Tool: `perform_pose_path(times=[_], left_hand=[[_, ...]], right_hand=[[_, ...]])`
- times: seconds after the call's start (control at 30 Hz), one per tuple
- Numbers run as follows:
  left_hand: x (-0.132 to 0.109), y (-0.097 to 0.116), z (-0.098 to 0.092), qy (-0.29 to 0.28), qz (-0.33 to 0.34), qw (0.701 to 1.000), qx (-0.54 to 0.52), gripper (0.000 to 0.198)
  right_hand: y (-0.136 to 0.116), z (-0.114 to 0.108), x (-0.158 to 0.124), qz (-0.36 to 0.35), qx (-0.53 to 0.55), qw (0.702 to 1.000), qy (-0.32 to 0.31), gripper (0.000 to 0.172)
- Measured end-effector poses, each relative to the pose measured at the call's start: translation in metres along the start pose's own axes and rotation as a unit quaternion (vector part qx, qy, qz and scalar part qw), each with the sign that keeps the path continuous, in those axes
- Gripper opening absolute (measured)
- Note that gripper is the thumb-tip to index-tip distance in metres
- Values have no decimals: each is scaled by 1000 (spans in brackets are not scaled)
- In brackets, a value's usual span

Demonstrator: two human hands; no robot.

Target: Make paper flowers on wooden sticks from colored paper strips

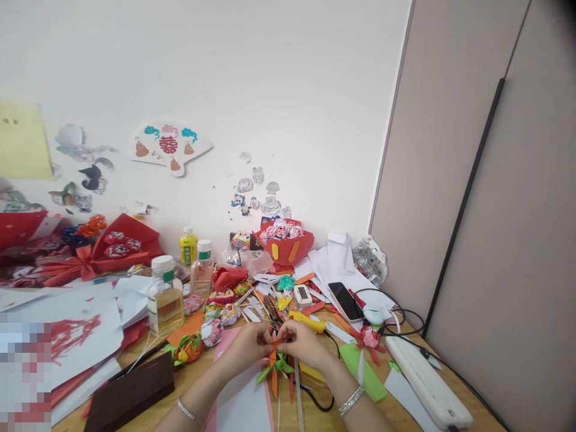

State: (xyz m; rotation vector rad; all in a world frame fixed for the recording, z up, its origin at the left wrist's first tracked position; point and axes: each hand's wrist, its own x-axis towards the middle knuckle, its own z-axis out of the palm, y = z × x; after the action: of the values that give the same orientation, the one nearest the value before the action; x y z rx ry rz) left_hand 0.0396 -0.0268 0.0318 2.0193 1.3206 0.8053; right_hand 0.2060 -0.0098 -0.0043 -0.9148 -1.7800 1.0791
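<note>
My left hand (255, 341) and my right hand (297, 341) meet near the middle of the table, fingertips pinched close together. Between them is a folded paper flower (273, 359) with orange strips and green leaf-like pieces hanging below. Both hands grip its upper part, and my fingers hide some of it. Just behind my right hand lies a yellow-handled tool (310, 323) with a black cord. White and pink paper sheets (245, 390) are under my left forearm. A rolled paper flower in orange and green (188, 348) rests left of my left hand.
Two capped bottles, one holding amber liquid (165, 300), stand at the left behind a dark brown box (130, 393). A red paper bouquet (285, 243) stands against the wall. Right of my hands are a phone (345, 301), green paper (363, 372) and a white power strip (427, 384) with cords.
</note>
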Motion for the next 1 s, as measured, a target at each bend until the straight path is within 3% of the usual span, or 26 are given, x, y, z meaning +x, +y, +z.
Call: perform_pose_path(times=[0.3,0.53,0.77,1.0], left_hand=[[1,-3,-3,-90,-22,993,-76,9],[3,-10,1,-76,-14,996,-48,13],[-1,1,-1,-65,-10,998,-19,14],[-1,2,3,-31,-14,999,-10,9]], right_hand=[[-8,2,-4,-14,-72,997,-5,8],[-14,5,-7,-20,-143,989,-7,13],[-24,2,-9,-5,-142,989,-40,19],[-21,4,-9,-2,-138,990,-25,25]])
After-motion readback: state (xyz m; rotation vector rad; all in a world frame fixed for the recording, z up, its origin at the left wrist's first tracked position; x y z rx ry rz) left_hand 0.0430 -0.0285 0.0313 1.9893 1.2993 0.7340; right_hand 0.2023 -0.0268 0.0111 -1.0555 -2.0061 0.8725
